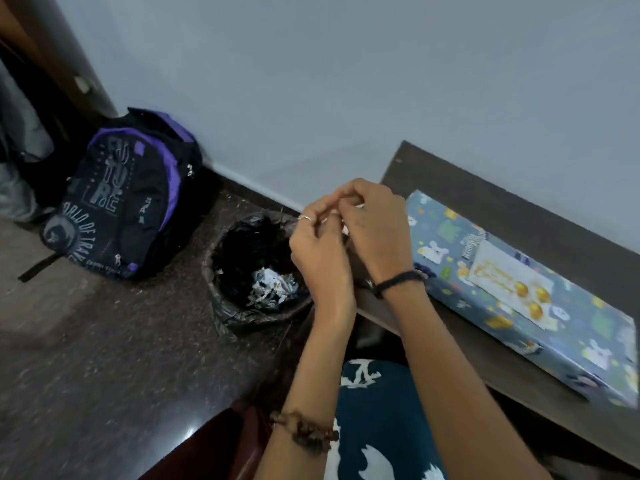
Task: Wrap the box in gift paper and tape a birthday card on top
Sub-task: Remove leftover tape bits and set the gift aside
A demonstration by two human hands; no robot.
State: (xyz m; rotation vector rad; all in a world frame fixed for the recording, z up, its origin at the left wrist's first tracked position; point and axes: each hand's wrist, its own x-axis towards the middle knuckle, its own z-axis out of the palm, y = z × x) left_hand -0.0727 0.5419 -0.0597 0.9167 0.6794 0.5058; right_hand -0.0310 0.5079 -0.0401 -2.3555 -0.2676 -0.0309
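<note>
The box [571, 327], wrapped in blue patterned gift paper, lies on the dark table [450, 174] at the right. A white birthday card [509, 282] with gold balloons lies flat on top of it. Both my hands are off the box, held together above the bin's right rim. My left hand [320, 251] and my right hand [374, 233] meet at the fingertips, fingers curled, pinching a small pale scrap [346, 230] between them. What the scrap is I cannot tell.
A round bin [256, 271] with a black liner stands on the floor left of the table, crumpled paper inside. A black and purple backpack [128, 195] leans by the wall. My patterned lap [381, 427] is at the bottom.
</note>
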